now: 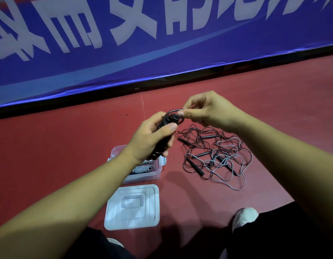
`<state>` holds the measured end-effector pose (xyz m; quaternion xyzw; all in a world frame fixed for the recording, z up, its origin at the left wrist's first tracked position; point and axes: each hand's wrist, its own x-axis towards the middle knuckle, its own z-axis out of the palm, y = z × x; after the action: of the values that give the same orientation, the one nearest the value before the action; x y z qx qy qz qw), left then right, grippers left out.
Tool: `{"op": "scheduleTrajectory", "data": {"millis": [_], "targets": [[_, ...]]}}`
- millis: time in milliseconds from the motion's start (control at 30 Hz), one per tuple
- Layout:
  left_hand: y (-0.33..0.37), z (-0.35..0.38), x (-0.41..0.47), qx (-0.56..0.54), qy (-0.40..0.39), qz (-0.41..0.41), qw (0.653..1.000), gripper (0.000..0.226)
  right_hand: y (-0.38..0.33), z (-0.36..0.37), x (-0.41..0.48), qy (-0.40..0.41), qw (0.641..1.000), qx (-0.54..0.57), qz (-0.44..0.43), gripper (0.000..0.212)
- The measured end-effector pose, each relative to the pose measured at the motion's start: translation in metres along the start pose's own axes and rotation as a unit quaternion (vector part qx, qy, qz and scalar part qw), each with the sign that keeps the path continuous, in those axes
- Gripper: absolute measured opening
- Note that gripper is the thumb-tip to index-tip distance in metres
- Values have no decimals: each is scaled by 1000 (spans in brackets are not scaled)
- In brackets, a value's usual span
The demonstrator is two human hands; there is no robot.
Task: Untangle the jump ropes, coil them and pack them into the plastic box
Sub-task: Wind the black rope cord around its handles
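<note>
My left hand grips a dark jump rope bundle, its cord wound around the black handles, held above the floor. My right hand pinches the loose end loop of that cord at the top of the bundle. Below my left wrist a clear plastic box stands open on the floor with coiled grey rope inside. To the right lies a tangled pile of jump ropes, dark and grey cords with several black handles.
The box's clear lid lies flat on the red floor in front of the box. A blue banner with white characters runs along the back. My dark-trousered knees and a white shoe are at the bottom.
</note>
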<state>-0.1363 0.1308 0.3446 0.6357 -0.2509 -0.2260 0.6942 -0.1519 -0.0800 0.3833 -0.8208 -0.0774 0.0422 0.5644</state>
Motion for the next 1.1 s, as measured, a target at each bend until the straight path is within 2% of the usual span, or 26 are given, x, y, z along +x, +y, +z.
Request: {"op": "scheduleTrajectory", "data": {"millis": [67,133,333,433,533,667,733,900,967,1033,1100], "targets": [[1,0,1,-111,-8,-6,994,56,-1,4,2,-10,999,34,5,32],[3,-2,3,-183,-15,-12,983,67,-2,9,3,-17,999,49,7,30],[3,-10,4,-206,6,-61,977,76,-6,11,-3,-61,998,-14,16,21],[2,-11,3,-207,7,-71,976,72,-12,7,-5,-72,996,-41,14,20],[2,-14,5,-202,19,-80,976,50,-15,4,-5,-72,995,-69,11,13],[2,-13,6,-173,48,-102,978,39,-11,11,-3,-57,993,-104,27,5],[0,-17,7,-163,61,-99,980,33,-8,14,-4,-49,994,-97,33,10],[0,-23,9,-148,93,-93,980,38,-12,4,-8,-16,985,-171,-13,12],[2,-20,9,-123,112,-115,979,32,-15,2,-9,-22,977,-213,-22,13],[3,-18,10,-40,127,-140,981,20,-19,4,-10,-32,961,-271,-44,14],[1,-22,11,133,108,-140,975,17,-23,9,-11,-58,933,-348,-78,17]]}}
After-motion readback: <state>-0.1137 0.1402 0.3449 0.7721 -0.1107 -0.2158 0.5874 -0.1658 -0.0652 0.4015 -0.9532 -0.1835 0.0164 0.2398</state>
